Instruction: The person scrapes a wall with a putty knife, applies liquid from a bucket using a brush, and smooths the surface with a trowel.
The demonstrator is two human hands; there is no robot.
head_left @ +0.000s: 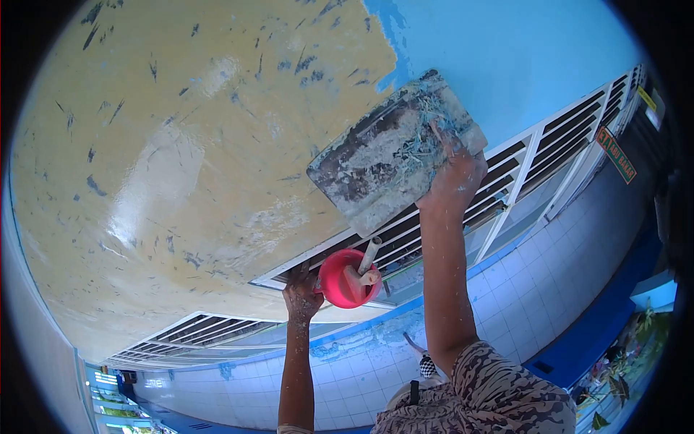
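My right hand (457, 177) is closed on the near right edge of a flat rectangular board (390, 148), with some fingers lying over its face. The board is smeared grey and white, with shreds of blue paint near the hand, and is raised against or close to the wall; contact is hard to tell. Lower down, my left hand (302, 296) is closed on the handle of a pink plastic dipper (334, 278), beside the louvres. Inside the dipper stands a tool with a pale round handle (371, 252); its working end is hidden.
The yellowish wall (181, 173) is marked with dark scrapes and white patches. Blue paint (499, 58) covers its right part. White-framed louvres (535, 152) run below, above white tiles (506, 282). A green and orange sign (617, 155) hangs at the far right.
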